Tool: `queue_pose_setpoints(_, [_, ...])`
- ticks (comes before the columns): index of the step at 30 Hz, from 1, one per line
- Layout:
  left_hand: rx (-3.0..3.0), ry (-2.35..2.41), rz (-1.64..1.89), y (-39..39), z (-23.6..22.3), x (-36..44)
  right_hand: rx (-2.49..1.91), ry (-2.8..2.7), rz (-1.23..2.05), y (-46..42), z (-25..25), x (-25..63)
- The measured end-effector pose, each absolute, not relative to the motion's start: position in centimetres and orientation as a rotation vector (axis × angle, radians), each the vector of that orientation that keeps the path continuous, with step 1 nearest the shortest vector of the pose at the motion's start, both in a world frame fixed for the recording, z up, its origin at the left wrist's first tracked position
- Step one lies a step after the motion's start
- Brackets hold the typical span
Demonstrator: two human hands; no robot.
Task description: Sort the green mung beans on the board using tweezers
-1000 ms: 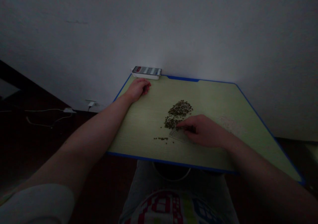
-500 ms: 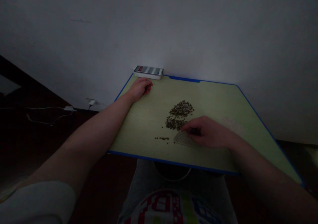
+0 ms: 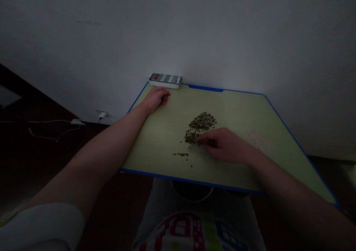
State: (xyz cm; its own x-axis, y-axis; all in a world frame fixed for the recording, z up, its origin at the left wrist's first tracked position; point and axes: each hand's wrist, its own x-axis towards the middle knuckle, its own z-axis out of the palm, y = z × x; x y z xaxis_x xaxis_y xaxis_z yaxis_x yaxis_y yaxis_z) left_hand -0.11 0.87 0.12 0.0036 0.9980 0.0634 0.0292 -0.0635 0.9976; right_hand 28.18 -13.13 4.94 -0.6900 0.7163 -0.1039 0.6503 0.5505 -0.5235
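Note:
My right hand (image 3: 221, 144) has its fingers closed on a clear plastic protractor (image 3: 198, 151), whose edge lies against the lower part of a heap of small dark grains. That lower heap (image 3: 191, 136) spreads left of my fingertips. Just behind it is a larger pile of dark grains mixed with pale ones (image 3: 202, 121). A short row of dark grains (image 3: 182, 154) lies nearer me, with a few strays around it. My left hand (image 3: 157, 98) rests curled on the far left of the board, and I see nothing in it.
The pale green tabletop (image 3: 236, 106) has blue edging and stands against a wall. A phone (image 3: 166, 78) lies on a white box at the far left corner. Pale grains (image 3: 260, 139) are spread at right. Below the near edge is a round container (image 3: 191, 195). White cables (image 3: 78, 122) lie at left.
My right hand has moved slightly left and away from me with the protractor, which has turned and now touches the lower heap. Another stray grain shows near the front. My left hand stays put.

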Motion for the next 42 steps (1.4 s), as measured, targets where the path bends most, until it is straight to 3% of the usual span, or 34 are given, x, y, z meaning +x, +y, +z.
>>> queue_pose_setpoints(11, [1.294,1.231,1.231,0.5,0.4,0.0,-0.762,-3.009,0.374,-11.7,5.4,20.9])
queue_pose_setpoints(22, [1.301,1.204,1.239,0.7,0.2,-0.1,-0.548,-3.147,0.497,-12.5,6.3,20.6])
queue_pose_setpoints(31, [1.297,1.211,1.247,0.7,0.1,-0.1,-0.749,-3.121,0.514,-14.5,6.5,23.3])
queue_pose_setpoints(42, [1.343,1.201,1.263,0.9,-0.2,-0.2,-0.989,-2.961,0.76,-16.3,5.9,26.0])
